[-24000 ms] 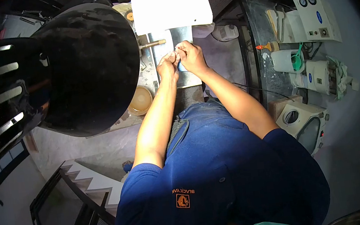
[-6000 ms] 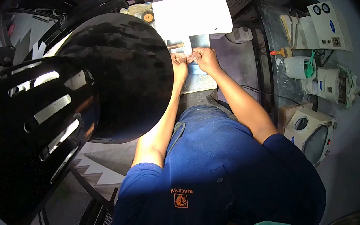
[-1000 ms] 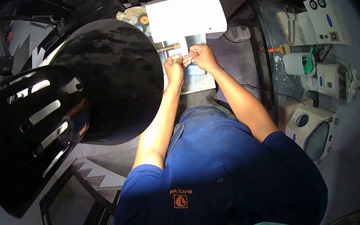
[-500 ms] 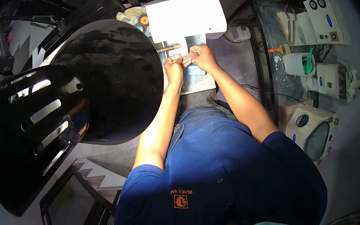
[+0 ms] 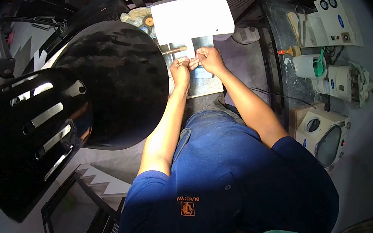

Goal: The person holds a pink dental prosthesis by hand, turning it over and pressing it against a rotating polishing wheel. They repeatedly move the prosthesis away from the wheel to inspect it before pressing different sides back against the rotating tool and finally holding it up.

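Observation:
My left hand [image 5: 180,70] and my right hand [image 5: 211,61] meet under the bright lamp light, fingertips almost touching. Both are closed in a pinch around something too small and too hidden by the fingers to name. Just beyond the fingertips is a narrow white upright part [image 5: 190,47], overexposed, of a bench machine with a white box-like body [image 5: 193,18]. From the left, a brass-coloured spindle [image 5: 176,50] points toward that part. Beneath my hands lies a pale, worn work surface [image 5: 204,87] with a bluish patch close to my fingers.
A large black lamp shade [image 5: 118,85] fills the left side, close to my left forearm. Small round brushes [image 5: 149,20] lie behind the spindle. On the right bench are a paintbrush [image 5: 290,51], a white tub [image 5: 309,65] with a green scoop [image 5: 319,62], and white machines [image 5: 324,135].

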A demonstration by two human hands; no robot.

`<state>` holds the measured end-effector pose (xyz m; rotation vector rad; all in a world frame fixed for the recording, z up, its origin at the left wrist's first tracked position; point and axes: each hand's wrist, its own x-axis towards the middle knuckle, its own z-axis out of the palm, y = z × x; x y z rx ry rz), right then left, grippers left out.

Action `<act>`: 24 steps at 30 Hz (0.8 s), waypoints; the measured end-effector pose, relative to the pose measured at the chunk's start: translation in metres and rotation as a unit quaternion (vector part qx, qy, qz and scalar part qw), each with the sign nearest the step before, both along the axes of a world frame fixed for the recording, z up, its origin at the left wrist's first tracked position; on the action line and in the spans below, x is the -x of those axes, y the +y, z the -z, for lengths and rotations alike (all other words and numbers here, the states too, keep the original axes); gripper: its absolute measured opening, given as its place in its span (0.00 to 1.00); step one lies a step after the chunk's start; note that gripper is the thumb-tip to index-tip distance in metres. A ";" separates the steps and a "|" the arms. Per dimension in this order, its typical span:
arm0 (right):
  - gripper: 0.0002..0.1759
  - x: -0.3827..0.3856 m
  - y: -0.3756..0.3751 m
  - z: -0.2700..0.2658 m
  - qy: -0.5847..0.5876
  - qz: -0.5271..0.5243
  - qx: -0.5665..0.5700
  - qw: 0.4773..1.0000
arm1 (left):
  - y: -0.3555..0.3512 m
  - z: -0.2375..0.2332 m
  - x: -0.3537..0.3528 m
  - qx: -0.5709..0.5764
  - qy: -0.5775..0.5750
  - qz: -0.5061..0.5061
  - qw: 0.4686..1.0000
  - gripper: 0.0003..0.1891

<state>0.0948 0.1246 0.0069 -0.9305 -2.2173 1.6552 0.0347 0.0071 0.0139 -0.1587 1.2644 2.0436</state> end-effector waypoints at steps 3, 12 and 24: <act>0.06 0.000 -0.001 0.000 0.001 0.002 0.007 1.000 | 0.000 0.001 0.000 -0.001 -0.001 -0.001 1.000 0.02; 0.06 0.000 -0.001 -0.001 0.009 0.002 0.019 1.000 | 0.000 0.001 0.001 0.000 0.001 0.002 1.000 0.03; 0.05 0.000 -0.001 -0.004 0.012 -0.005 0.002 1.000 | -0.001 0.000 0.001 0.004 -0.002 0.000 1.000 0.04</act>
